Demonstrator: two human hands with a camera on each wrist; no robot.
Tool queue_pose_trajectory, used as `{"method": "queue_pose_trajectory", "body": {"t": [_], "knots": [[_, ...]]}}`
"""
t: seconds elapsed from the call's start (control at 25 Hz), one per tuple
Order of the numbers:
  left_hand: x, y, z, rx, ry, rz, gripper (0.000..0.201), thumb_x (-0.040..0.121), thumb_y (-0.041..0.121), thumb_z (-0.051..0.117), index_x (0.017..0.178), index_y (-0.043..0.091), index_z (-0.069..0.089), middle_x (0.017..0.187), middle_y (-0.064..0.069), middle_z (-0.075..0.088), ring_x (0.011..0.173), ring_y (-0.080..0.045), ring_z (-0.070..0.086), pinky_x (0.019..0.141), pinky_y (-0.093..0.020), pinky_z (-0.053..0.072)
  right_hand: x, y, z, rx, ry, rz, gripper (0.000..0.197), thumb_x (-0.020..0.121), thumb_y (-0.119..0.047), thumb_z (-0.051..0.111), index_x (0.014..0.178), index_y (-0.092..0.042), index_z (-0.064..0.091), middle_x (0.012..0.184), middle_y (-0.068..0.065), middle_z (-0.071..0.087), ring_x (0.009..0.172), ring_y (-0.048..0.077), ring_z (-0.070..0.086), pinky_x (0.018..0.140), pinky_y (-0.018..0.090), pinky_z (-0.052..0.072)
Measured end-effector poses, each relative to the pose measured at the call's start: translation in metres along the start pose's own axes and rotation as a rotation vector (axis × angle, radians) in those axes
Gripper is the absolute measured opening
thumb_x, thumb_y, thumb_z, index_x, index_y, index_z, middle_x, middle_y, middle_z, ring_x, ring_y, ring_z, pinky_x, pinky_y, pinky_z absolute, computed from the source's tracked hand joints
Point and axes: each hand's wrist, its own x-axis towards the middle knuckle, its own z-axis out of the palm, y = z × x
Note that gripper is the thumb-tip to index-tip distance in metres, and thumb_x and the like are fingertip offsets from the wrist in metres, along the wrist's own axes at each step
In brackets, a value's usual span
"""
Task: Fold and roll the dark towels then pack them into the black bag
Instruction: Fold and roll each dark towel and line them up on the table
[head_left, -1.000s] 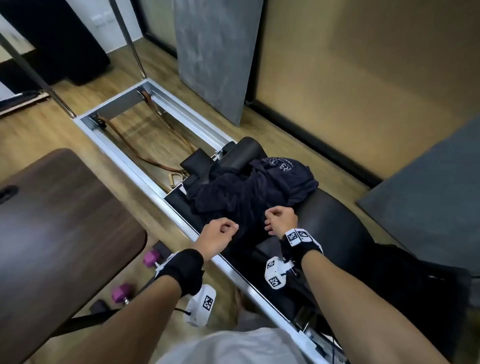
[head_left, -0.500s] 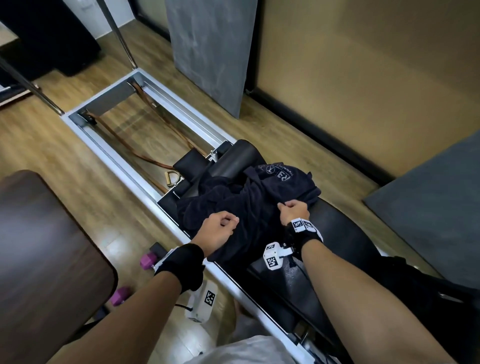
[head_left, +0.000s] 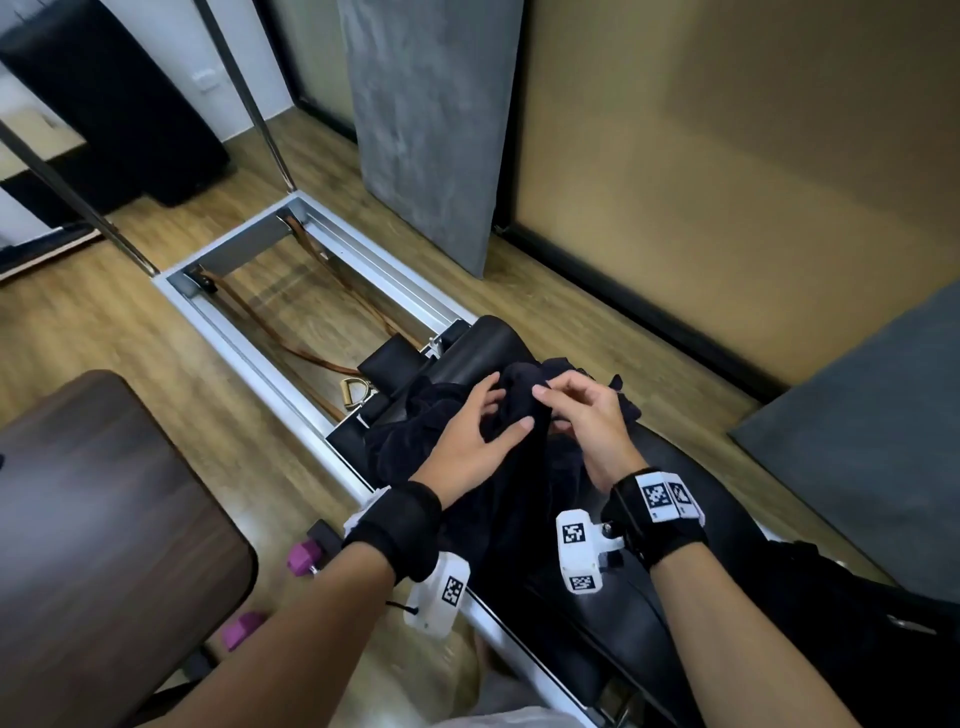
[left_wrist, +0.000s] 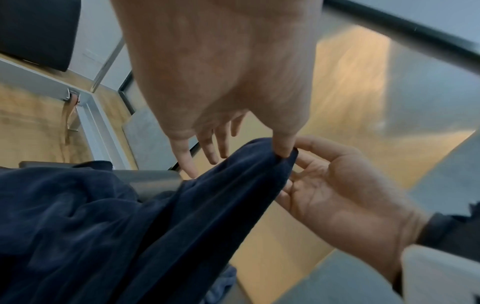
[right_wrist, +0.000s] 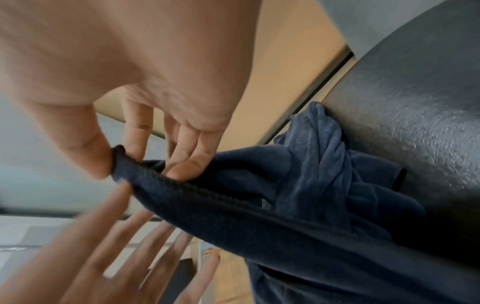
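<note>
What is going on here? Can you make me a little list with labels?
place: black padded bench in a metal frame
towel: dark blue towel, crumpled, not yet folded
right hand: pinches a towel corner between thumb and finger
left hand: fingers spread, thumb against the towel
floor: purple dumbbells to the left
bag: black bag at lower right

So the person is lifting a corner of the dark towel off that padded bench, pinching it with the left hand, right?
Not quite: the right hand pinches the dark towel corner, as the right wrist view shows. The left hand, fingers straight, only touches it.
</note>
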Motion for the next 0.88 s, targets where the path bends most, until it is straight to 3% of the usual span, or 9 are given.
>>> {"method": "queue_pose_trajectory", "body": {"t": [0.16, 0.24, 0.32, 0.4, 0.56, 0.64, 0.72, 0.8, 0.88], "knots": [[-0.043, 0.018, -0.016, 0.061, -0.007, 0.102, 0.102, 0.082, 0.077, 0.068, 0.165, 0.036, 0.025, 0.169, 0.010, 0.029, 0.158, -0.005, 0.017, 0.126, -0.029, 0.021, -0.051, -0.034, 0.029, 0.070, -0.180, -0.026, 0.023, 0.076, -0.012, 0.072, 0.062, -0.015, 0.053, 0.110, -0.005, 0.069, 0.101, 0.019, 0.065, 0.080, 0.033, 0.051], [-0.075, 0.019, -0.028, -0.025, -0.041, 0.108, 0.100, 0.083, 0.073, 0.071, 0.165, 0.033, 0.028, 0.163, 0.012, 0.040, 0.150, 0.001, 0.034, 0.117, -0.013, 0.031, -0.077, -0.047, 0.043, 0.153, -0.267, -0.063, 0.022, 0.072, -0.004, 0.067, 0.057, -0.016, 0.057, 0.136, 0.003, 0.066, 0.124, 0.025, 0.064, 0.098, 0.035, 0.051], [-0.113, 0.014, -0.043, -0.090, 0.029, 0.105, 0.088, 0.086, 0.065, 0.066, 0.161, 0.029, 0.036, 0.153, 0.014, 0.052, 0.140, 0.003, 0.048, 0.104, -0.005, 0.039, -0.111, -0.061, 0.061, 0.219, -0.378, -0.103, 0.023, 0.069, 0.000, 0.063, 0.054, -0.018, 0.060, 0.137, 0.010, 0.066, 0.124, 0.025, 0.066, 0.096, 0.032, 0.054], [-0.152, 0.013, -0.058, -0.194, 0.205, 0.064, 0.065, 0.091, 0.066, 0.050, 0.147, 0.032, 0.052, 0.141, 0.020, 0.060, 0.139, -0.008, 0.054, 0.099, -0.006, 0.042, -0.149, -0.073, 0.080, 0.249, -0.497, -0.121, 0.022, 0.065, 0.002, 0.057, 0.053, -0.014, 0.051, 0.133, 0.013, 0.068, 0.119, 0.028, 0.068, 0.093, 0.031, 0.056], [-0.232, 0.006, -0.094, -0.578, 0.319, -0.138, 0.085, 0.091, 0.085, 0.024, 0.137, 0.027, 0.066, 0.127, 0.004, 0.076, 0.107, -0.004, 0.074, 0.076, -0.015, 0.056, -0.226, -0.083, 0.118, 0.184, -0.655, -0.163, 0.014, 0.056, 0.004, 0.050, 0.067, 0.012, 0.048, 0.131, 0.026, 0.066, 0.120, 0.038, 0.064, 0.110, 0.046, 0.042], [-0.267, -0.001, -0.107, -0.685, 0.291, -0.134, 0.070, 0.097, 0.082, 0.033, 0.131, 0.031, 0.068, 0.117, 0.005, 0.079, 0.107, -0.007, 0.075, 0.081, -0.024, 0.060, -0.255, -0.081, 0.130, 0.120, -0.739, -0.176, 0.042, 0.057, 0.003, 0.050, 0.085, 0.033, 0.044, 0.128, 0.029, 0.066, 0.119, 0.040, 0.063, 0.108, 0.041, 0.044], [-0.304, -0.008, -0.120, -0.713, 0.345, -0.135, 0.051, 0.104, 0.060, 0.054, 0.129, 0.020, 0.072, 0.121, -0.008, 0.078, 0.116, -0.021, 0.073, 0.098, -0.040, 0.059, -0.286, -0.074, 0.147, 0.069, -0.742, -0.143, 0.040, 0.061, 0.000, 0.054, 0.084, 0.033, 0.048, 0.126, 0.032, 0.067, 0.116, 0.039, 0.063, 0.106, 0.043, 0.044], [-0.337, -0.015, -0.133, -0.731, 0.421, -0.072, 0.039, 0.103, 0.034, 0.066, 0.131, 0.007, 0.069, 0.125, -0.020, 0.074, 0.118, -0.031, 0.071, 0.100, -0.045, 0.056, -0.313, -0.061, 0.165, 0.027, -0.691, -0.096, 0.021, 0.075, -0.007, 0.059, 0.071, 0.013, 0.063, 0.117, 0.038, 0.065, 0.102, 0.035, 0.065, 0.092, 0.042, 0.048], [-0.369, -0.021, -0.144, -0.742, 0.482, 0.008, 0.031, 0.101, 0.023, 0.069, 0.130, 0.010, 0.067, 0.120, -0.012, 0.077, 0.112, -0.023, 0.074, 0.087, -0.034, 0.061, -0.329, -0.044, 0.185, -0.012, -0.548, 0.018, 0.031, 0.091, -0.026, 0.066, 0.066, -0.007, 0.062, 0.101, 0.037, 0.061, 0.071, 0.028, 0.059, 0.066, 0.036, 0.042]]}}
